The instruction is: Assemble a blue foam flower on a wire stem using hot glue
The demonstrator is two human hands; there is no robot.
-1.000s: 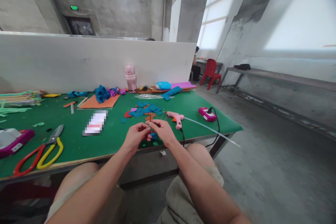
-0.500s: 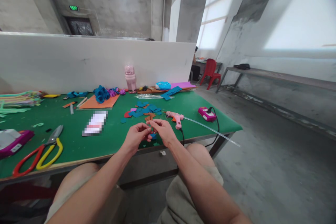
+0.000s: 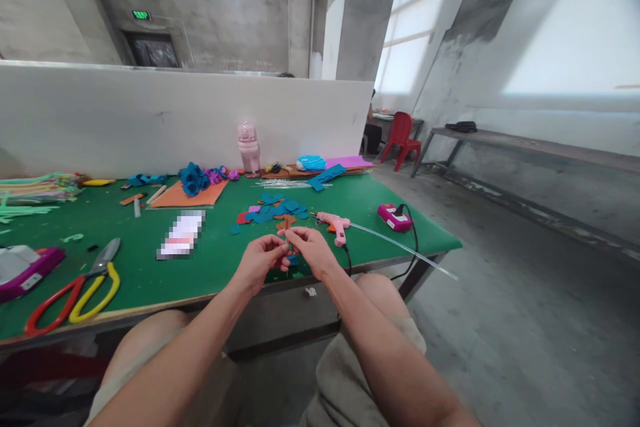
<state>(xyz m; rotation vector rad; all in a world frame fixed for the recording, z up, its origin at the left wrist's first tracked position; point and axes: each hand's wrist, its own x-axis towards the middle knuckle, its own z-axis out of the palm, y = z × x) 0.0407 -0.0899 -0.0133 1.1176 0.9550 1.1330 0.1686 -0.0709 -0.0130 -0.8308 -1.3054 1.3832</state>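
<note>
My left hand (image 3: 261, 259) and my right hand (image 3: 311, 250) meet at the near edge of the green table, both with fingers pinched together. Between them stands a thin upright stem (image 3: 287, 272), its lower end showing under my left fingers. Brown felt (image 3: 287, 223) shows just above the fingertips; whether it is fixed to the stem I cannot tell. Behind the hands lies a pile of blue felt pieces (image 3: 275, 209). A pink glue gun (image 3: 336, 223) with a long clear glue stick (image 3: 403, 249) rests to the right of my right hand.
Scissors with red and yellow handles (image 3: 83, 290) lie at the left, near a phone (image 3: 181, 235). Blue felt flowers (image 3: 194, 179) sit on orange sheets (image 3: 210, 198). A pink bottle (image 3: 249, 149) stands by the white partition (image 3: 175, 117). A purple power strip (image 3: 394, 217) is at the right.
The thin stem's lower end now shows below my left fingers. Both hands stay in nearly the same place, with only slight finger movement.
</note>
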